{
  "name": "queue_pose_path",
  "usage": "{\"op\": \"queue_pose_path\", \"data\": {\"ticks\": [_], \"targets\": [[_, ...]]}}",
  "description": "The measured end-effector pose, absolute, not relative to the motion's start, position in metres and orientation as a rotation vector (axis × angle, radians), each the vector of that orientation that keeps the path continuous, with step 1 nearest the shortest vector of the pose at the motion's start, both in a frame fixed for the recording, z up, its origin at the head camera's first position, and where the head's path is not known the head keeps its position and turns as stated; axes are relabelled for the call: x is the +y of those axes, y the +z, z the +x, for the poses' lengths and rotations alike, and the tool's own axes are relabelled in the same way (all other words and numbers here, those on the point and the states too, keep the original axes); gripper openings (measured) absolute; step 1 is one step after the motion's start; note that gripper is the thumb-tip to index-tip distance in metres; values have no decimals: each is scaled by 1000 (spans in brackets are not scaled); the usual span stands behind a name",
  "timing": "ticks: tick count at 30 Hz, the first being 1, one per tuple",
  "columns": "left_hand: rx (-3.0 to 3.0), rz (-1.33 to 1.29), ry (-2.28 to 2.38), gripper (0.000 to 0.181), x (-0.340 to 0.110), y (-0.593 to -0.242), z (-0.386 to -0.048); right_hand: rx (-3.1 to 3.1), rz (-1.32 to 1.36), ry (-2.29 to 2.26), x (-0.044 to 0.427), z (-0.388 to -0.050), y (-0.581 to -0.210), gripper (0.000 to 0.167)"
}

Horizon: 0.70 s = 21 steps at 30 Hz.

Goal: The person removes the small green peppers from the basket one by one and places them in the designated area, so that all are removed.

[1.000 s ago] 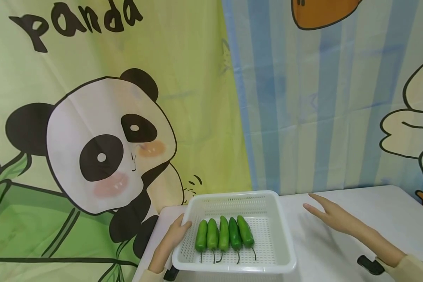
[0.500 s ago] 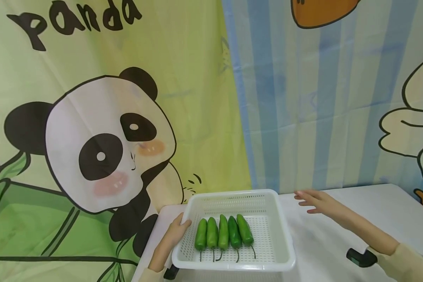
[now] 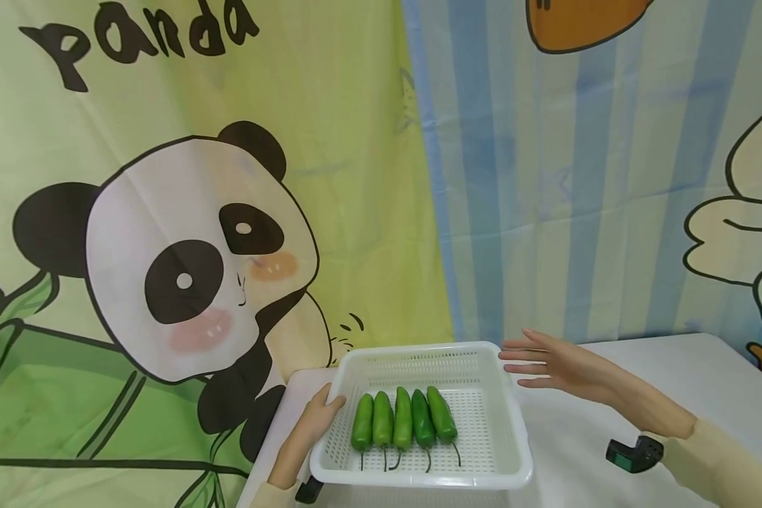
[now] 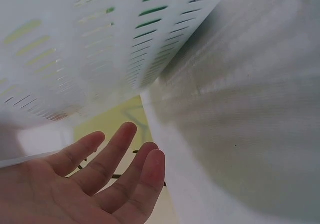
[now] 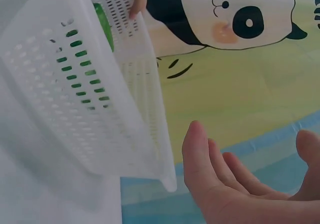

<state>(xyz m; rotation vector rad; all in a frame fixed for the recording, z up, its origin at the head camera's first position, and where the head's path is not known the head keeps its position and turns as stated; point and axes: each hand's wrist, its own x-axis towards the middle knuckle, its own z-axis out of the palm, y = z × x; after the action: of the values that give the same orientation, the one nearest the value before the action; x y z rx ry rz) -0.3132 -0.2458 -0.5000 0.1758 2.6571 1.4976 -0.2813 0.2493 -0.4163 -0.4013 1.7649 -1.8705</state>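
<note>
My right hand [image 3: 565, 368] has come leftward, fingers spread and straight, just beside the white basket [image 3: 516, 441] but apart from its right rim; my left hand [image 3: 316, 421] already grips the left rim, thumb inside. Five green peppers [image 3: 403, 421] lie side by side in it, so only a right-hand hold seems lacking; the white table [image 3: 574, 441] lies beneath, the panda curtain [image 3: 355, 176] behind, and just a gap stands between
</note>
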Motion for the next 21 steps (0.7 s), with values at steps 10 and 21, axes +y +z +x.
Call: {"op": "queue_pose_path", "data": {"ticks": [10,21], "targets": [[2658,172,1492,55,-246,-499,-313,1756,-286,-1817,205,-293,-404,74],[2665,154,1482,54,-246,-502,-315,1917,-153,-1612,162,-315,-400,67]]}}
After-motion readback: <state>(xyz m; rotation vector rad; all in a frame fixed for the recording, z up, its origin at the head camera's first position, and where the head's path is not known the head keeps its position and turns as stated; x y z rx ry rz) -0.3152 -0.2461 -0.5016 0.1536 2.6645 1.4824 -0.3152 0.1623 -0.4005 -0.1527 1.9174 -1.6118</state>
